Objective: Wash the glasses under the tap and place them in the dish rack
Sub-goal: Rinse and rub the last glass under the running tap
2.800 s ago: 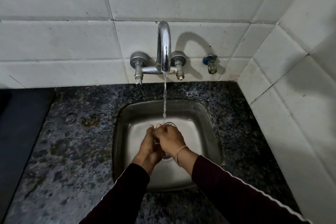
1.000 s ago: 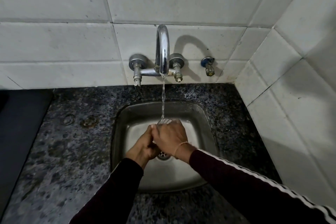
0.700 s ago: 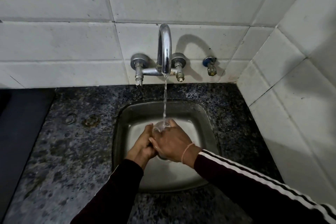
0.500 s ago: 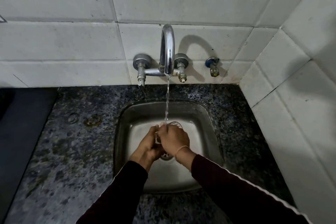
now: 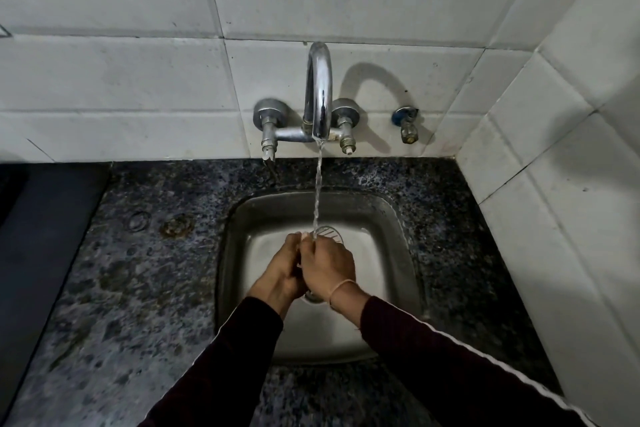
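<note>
Since earlier, both hands barely moved; left hand (image 5: 282,270) and right hand (image 5: 327,267) grip glass (image 5: 327,234) under tap (image 5: 319,94).

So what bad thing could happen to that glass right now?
The glass is wet under the running tap, and both the left hand and right hand hold it, so the grip might slip. It could then drop into the steel sink and maybe crack. Water hitting the hands could also splash onto the counter.

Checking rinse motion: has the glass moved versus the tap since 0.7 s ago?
Yes. The glass shifted right against the tap; the stream now hits its left rim.
</note>
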